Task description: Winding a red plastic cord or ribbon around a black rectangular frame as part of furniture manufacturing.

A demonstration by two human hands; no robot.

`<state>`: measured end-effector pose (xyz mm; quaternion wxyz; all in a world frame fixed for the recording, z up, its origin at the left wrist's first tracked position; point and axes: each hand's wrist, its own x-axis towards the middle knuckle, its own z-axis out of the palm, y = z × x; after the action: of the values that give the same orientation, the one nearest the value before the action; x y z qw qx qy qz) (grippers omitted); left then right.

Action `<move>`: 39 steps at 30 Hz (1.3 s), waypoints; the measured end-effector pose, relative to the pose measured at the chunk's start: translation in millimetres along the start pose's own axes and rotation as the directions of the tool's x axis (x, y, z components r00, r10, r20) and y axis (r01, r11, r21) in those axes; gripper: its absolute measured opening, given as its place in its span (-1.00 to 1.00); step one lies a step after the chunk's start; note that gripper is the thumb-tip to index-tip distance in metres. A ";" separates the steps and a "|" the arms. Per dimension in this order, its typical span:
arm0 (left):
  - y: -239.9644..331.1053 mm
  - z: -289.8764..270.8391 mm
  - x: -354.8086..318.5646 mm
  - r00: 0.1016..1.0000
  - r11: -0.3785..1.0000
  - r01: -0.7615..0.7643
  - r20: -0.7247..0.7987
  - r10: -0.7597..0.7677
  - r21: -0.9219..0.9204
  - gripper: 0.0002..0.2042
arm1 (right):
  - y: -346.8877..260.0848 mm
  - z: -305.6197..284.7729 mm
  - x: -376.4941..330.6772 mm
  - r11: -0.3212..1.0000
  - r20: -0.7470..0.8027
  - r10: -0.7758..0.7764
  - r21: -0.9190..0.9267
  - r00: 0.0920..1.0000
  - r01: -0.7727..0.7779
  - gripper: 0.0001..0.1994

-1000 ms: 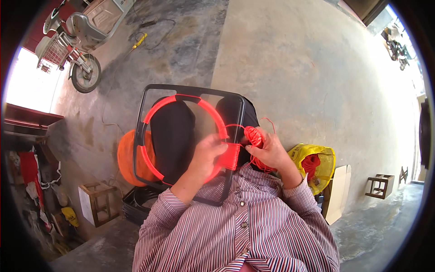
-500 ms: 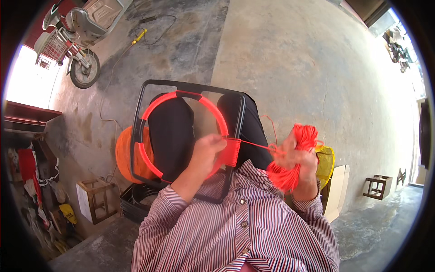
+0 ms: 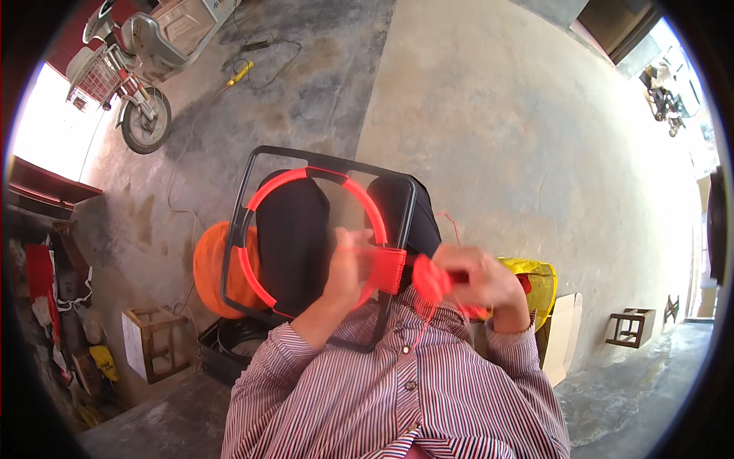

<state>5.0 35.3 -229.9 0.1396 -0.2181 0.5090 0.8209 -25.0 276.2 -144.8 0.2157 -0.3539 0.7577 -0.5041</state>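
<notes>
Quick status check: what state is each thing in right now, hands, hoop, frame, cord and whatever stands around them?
left hand: closed on the red hoop's lower right rim.
right hand: gripping a red cord bundle.
red hoop: upright inside the black frame, partly wrapped.
black frame: standing across the lap.
red cord bundle: bunched, a strand hanging loose.
orange spool: on the floor behind the frame.
yellow bag: open.
scooter: parked.
</notes>
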 end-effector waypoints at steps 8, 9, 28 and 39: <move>12.7 14.1 -2.8 0.957 0.920 0.285 0.128 -0.260 -0.270 -0.52 | 36.4 36.9 42.7 0.910 -0.374 0.138 -0.319 0.917 -0.266 -0.60; 13.5 14.6 -2.4 0.968 0.924 0.247 0.123 -0.220 -0.292 -0.58 | 40.4 34.5 41.4 0.969 -0.338 0.102 -0.179 0.936 -0.170 -0.61; -2.2 7.9 -21.8 0.718 0.644 -0.688 0.184 0.671 0.334 -0.72 | 27.4 46.1 16.3 0.862 -0.510 0.161 0.489 0.845 0.131 -0.47; 22.0 10.8 -6.7 0.983 0.986 0.048 0.181 -0.018 -0.162 -0.52 | 83.7 -32.8 -53.5 0.440 -0.669 0.437 0.742 0.601 0.506 -0.83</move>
<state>-1.5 35.2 -205.4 0.1798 -0.1625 0.4208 0.8742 -39.0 356.8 -210.0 -0.0072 0.0652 0.3680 -0.9275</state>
